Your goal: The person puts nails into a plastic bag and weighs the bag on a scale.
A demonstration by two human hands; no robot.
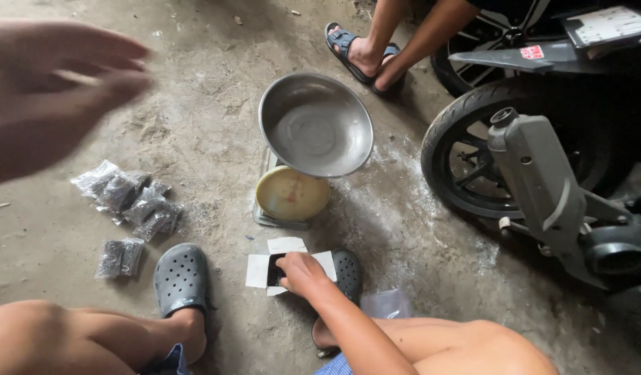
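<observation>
- Cardboard box [275, 272], small and white with its flaps open, is sitting on the ground between your feet; your right hand [301, 272] is reaching into it, fingers curled over the dark contents.
- Your left hand [46, 90] is hovering blurred at upper left, fingers spread and holding nothing.
- Steel pan [315, 125] on the dial scale [291, 196] is sitting empty, so weighing is not yet showing.
- Filled clear bags [129, 201] are lying by your left clog [181, 279].
</observation>
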